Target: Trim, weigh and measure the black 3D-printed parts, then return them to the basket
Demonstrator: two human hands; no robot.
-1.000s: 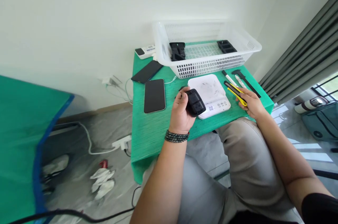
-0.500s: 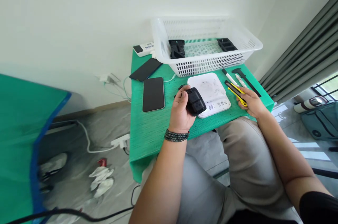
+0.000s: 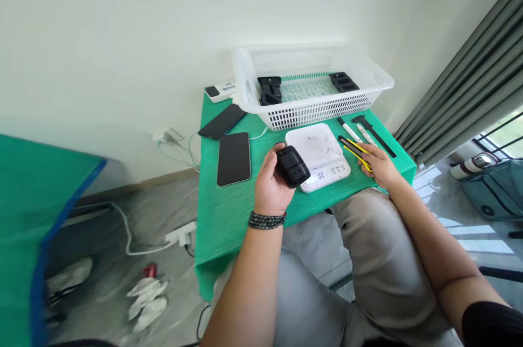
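My left hand grips a black moulded plastic part, held up in front of the digital scale's near left corner. The white scale reads 0.0, and its plate carries dark smudges. My right hand is closed round a yellow and black utility knife, which points up and left beside the scale's right edge. Behind the knife lie a black-capped white marker, a white pen and a black caliper.
A white plastic basket stands at the back of the green-covered table, with black plastic parts inside. Two phones lie on the left, near a white device. A power strip rests on the floor.
The view has tilted up and shifted slightly, so the table sits lower in the picture. The black part has turned a little in my left hand; my right hand still holds the utility knife.
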